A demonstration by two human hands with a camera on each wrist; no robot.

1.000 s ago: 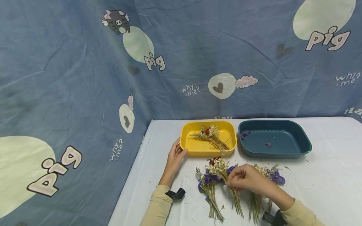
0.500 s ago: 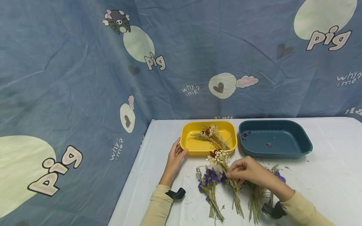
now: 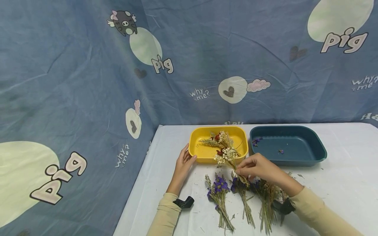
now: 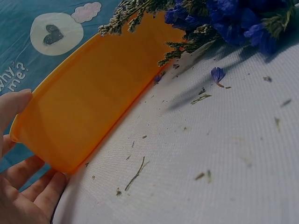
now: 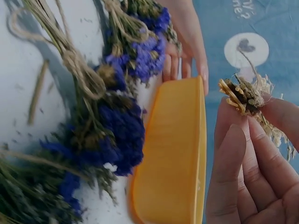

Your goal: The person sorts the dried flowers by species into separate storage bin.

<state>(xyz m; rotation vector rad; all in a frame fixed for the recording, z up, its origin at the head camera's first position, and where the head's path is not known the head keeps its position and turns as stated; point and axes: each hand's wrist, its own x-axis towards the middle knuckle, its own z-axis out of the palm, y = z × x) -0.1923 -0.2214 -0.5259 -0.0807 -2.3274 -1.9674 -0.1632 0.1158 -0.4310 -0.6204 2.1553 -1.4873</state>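
Observation:
My left hand (image 3: 182,167) holds the front-left corner of the yellow tray (image 3: 203,160). In the left wrist view its thumb lies at the rim and its fingers at the end wall. My right hand (image 3: 260,168) pinches the tied stems of a dried flower bunch (image 3: 228,155) with white and dark red heads. The heads reach over the tray's front rim; the right wrist view shows the cut stem ends (image 5: 238,98) between thumb and fingers. Another white and red dried bunch (image 3: 220,140) lies inside the tray.
Several purple dried bunches (image 3: 220,193) lie on the white cloth in front, some partly under my right forearm. A dark blue tray (image 3: 295,163) with a few purple petals stands right of the yellow one. Plant crumbs (image 4: 135,172) are scattered about. A patterned curtain (image 3: 183,108) hangs behind.
My right hand has lifted the white and red bunch off the purple ones and carried it forward, up to the yellow tray's front rim. My left hand has stayed at the tray's corner.

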